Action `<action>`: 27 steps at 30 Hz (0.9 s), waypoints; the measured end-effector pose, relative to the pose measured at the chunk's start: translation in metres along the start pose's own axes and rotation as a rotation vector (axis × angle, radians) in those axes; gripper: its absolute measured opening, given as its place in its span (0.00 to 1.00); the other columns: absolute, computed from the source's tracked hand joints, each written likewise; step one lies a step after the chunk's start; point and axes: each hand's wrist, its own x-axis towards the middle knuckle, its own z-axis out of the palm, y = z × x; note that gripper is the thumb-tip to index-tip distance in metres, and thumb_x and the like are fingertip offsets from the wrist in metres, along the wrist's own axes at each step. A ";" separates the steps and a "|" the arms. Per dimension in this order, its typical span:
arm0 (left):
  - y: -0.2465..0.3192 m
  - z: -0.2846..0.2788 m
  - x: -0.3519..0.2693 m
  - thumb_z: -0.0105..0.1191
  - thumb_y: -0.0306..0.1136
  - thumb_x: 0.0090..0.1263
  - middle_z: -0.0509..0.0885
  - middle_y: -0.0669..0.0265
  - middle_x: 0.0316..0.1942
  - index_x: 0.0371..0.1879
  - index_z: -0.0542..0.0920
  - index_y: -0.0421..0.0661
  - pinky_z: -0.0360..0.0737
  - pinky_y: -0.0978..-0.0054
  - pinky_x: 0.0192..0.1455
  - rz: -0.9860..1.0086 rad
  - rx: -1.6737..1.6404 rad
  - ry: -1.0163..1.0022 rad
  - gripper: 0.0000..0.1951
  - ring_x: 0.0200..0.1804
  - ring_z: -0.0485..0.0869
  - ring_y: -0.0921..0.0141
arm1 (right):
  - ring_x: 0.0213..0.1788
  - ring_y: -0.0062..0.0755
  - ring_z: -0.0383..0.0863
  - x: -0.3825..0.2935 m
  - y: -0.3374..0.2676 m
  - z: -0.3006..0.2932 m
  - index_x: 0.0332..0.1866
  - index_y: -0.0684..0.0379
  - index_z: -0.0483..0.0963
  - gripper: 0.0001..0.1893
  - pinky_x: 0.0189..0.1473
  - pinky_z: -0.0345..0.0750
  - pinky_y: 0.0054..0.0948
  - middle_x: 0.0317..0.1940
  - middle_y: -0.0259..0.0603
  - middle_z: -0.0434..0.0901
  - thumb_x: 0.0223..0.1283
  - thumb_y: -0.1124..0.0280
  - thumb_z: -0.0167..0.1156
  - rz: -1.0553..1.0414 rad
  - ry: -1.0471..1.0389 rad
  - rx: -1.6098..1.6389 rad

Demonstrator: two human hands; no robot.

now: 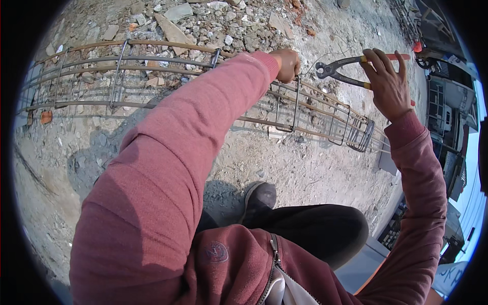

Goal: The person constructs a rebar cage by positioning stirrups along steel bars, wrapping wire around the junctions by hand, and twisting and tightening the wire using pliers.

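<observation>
My right hand (389,84) grips end-cutting nippers (339,70) with red and yellow handles; their jaws are slightly apart, left of the fingers. My left hand (288,65) is closed at the top corner of a stirrup (297,103) on a long rebar cage (141,103). A thin tie wire (318,61) curves out to the right beside this hand, close to the nipper jaws. What the left fingers pinch is hidden. Several loose-looking stirrups (362,133) are bunched near the right end of the cage.
Broken stones and rubble (175,34) lie beyond the cage. A brick piece (46,117) is by its left end. My shoe (263,194) rests on the dusty ground in front. A grey block (388,164) stands under the cage's right end.
</observation>
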 end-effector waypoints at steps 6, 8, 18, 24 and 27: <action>-0.008 0.009 0.001 0.55 0.23 0.48 0.85 0.57 0.32 0.30 0.84 0.41 0.79 0.67 0.41 -0.029 -0.044 0.039 0.09 0.39 0.84 0.63 | 0.72 0.26 0.49 0.082 -0.011 0.026 0.60 0.49 0.68 0.27 0.71 0.41 0.59 0.69 0.24 0.55 0.50 0.69 0.59 -0.291 -0.157 -0.120; -0.005 0.008 0.002 0.55 0.25 0.50 0.84 0.53 0.32 0.31 0.84 0.40 0.79 0.64 0.43 -0.064 0.016 0.045 0.10 0.39 0.83 0.59 | 0.72 0.27 0.49 0.087 -0.010 0.030 0.61 0.49 0.68 0.28 0.71 0.41 0.59 0.69 0.24 0.55 0.50 0.69 0.59 -0.313 -0.225 -0.120; -0.009 0.011 0.004 0.56 0.25 0.48 0.84 0.55 0.34 0.32 0.85 0.43 0.79 0.65 0.42 -0.034 0.044 0.060 0.11 0.40 0.83 0.58 | 0.70 0.31 0.54 0.107 -0.004 0.053 0.55 0.52 0.71 0.22 0.71 0.50 0.51 0.63 0.30 0.63 0.50 0.69 0.58 -0.478 -0.260 -0.061; -0.012 0.012 0.005 0.53 0.23 0.49 0.84 0.52 0.35 0.33 0.84 0.40 0.78 0.65 0.46 0.008 0.006 0.033 0.11 0.42 0.83 0.57 | 0.52 0.33 0.69 0.101 0.008 0.066 0.39 0.55 0.74 0.11 0.59 0.67 0.35 0.42 0.33 0.71 0.48 0.72 0.58 -0.534 -0.282 0.138; -0.012 0.014 0.007 0.51 0.22 0.50 0.83 0.51 0.36 0.33 0.84 0.39 0.78 0.64 0.47 -0.032 -0.055 0.010 0.12 0.43 0.82 0.57 | 0.50 0.32 0.69 0.100 0.008 0.071 0.36 0.55 0.74 0.08 0.54 0.69 0.34 0.41 0.33 0.70 0.48 0.71 0.58 -0.639 0.051 0.067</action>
